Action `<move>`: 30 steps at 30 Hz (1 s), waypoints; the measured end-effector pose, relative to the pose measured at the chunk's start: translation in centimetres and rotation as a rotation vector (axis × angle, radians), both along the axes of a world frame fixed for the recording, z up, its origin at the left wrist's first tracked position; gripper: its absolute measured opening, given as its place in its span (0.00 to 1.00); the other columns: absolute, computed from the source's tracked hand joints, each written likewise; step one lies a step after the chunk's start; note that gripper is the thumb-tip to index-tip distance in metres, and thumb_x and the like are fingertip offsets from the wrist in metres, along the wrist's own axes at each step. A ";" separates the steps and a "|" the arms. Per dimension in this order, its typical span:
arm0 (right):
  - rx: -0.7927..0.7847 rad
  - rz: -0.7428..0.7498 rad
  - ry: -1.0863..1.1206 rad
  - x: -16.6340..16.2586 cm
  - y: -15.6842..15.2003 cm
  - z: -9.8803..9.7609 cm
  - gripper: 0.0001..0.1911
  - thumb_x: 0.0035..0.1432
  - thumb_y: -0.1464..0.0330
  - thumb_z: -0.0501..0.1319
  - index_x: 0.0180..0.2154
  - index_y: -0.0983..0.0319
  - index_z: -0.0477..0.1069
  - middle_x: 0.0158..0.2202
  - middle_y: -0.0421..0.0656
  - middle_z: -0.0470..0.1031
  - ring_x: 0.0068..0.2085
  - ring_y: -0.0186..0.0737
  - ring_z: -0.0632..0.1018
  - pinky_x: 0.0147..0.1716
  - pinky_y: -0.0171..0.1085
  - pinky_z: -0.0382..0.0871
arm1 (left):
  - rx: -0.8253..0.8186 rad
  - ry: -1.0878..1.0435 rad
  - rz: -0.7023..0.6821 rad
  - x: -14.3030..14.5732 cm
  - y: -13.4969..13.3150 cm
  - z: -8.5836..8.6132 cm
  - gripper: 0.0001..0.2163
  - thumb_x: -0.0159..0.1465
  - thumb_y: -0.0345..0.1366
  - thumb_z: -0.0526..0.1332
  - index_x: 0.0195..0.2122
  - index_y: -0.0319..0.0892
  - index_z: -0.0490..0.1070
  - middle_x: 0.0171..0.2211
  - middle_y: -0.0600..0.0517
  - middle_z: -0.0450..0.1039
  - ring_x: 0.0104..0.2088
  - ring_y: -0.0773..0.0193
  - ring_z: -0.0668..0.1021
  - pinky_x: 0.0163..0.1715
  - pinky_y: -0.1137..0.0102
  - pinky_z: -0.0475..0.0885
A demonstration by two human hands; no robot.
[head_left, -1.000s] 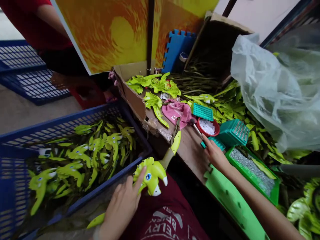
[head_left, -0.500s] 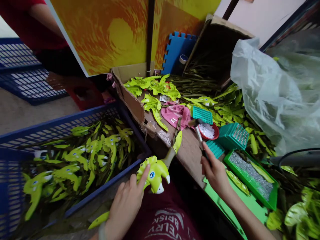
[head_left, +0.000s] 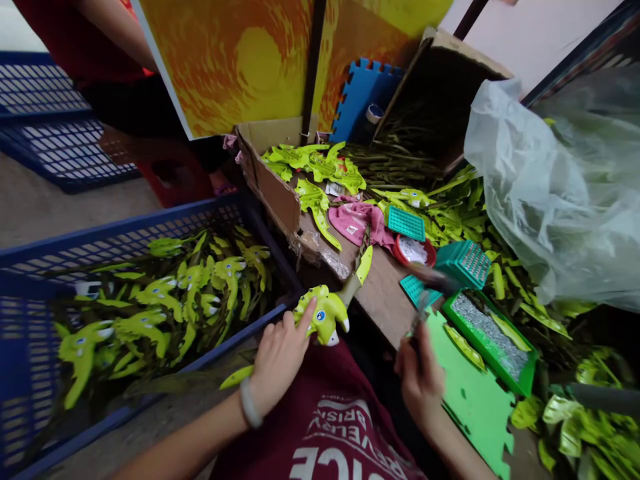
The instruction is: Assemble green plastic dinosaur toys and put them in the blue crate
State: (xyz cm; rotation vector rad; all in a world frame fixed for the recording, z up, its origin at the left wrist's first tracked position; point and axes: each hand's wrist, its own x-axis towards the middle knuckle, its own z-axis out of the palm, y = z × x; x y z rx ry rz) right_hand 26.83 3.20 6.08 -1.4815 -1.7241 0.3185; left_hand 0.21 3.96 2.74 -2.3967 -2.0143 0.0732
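My left hand [head_left: 280, 357] is wrapped around a lime-green plastic animal-head toy [head_left: 331, 312] with a blue eye and white tips. Its index finger lies along the toy's side; the other fingers are curled. From the toy a dull green stem with a leaf-shaped piece [head_left: 365, 265] runs up toward the table edge. My right hand [head_left: 423, 380] grips a hammer [head_left: 434, 277], whose dark crosswise head is smeared by motion. The hammer is apart from the toy, over the edge of a green foam mat [head_left: 463, 393].
A blue basket [head_left: 150, 230] of similar toys stands left. On the table are a pink cloth [head_left: 350, 223], a red bowl [head_left: 425, 252] of clear bits, teal trays [head_left: 407, 223] and a green box [head_left: 525, 383] of small grey parts. Clear plastic sheeting [head_left: 540, 193] hangs right. Another person's arm [head_left: 117, 30] shows behind.
My right hand has drawn the hammer down and nearer to me, away from the red bowl. The toy in my left hand appears slightly higher and further right as the view shifts.
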 end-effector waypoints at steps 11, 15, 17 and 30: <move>-0.275 0.150 -0.110 0.0 1.0 1.9 0.26 0.70 0.62 0.53 0.65 0.62 0.67 0.29 0.42 0.79 0.25 0.36 0.76 0.26 0.34 0.75 | -0.028 -0.025 0.017 3.1 3.0 0.8 0.35 0.70 0.29 0.57 0.75 0.47 0.43 0.38 0.48 0.71 0.33 0.62 0.77 0.36 0.67 0.68; -0.310 0.163 -0.150 0.5 0.7 2.9 0.26 0.70 0.62 0.54 0.67 0.59 0.65 0.37 0.45 0.83 0.25 0.35 0.77 0.27 0.33 0.75 | -0.042 -0.039 0.029 3.1 2.8 0.4 0.35 0.71 0.28 0.56 0.75 0.47 0.42 0.37 0.48 0.70 0.32 0.61 0.77 0.35 0.66 0.68; -0.128 0.034 -0.097 0.9 0.1 2.9 0.28 0.70 0.65 0.55 0.69 0.56 0.59 0.36 0.43 0.82 0.23 0.33 0.75 0.25 0.32 0.74 | -0.054 -0.039 0.030 3.1 2.8 0.3 0.34 0.71 0.29 0.56 0.75 0.48 0.41 0.37 0.49 0.70 0.32 0.61 0.76 0.35 0.66 0.67; -0.195 0.082 -0.834 8.3 -1.4 -1.3 0.34 0.66 0.76 0.49 0.70 0.51 0.55 0.32 0.40 0.74 0.23 0.36 0.75 0.21 0.32 0.70 | -0.219 -0.859 0.089 -1.7 -0.4 -3.2 0.33 0.71 0.41 0.58 0.75 0.51 0.46 0.59 0.45 0.73 0.56 0.51 0.78 0.55 0.62 0.73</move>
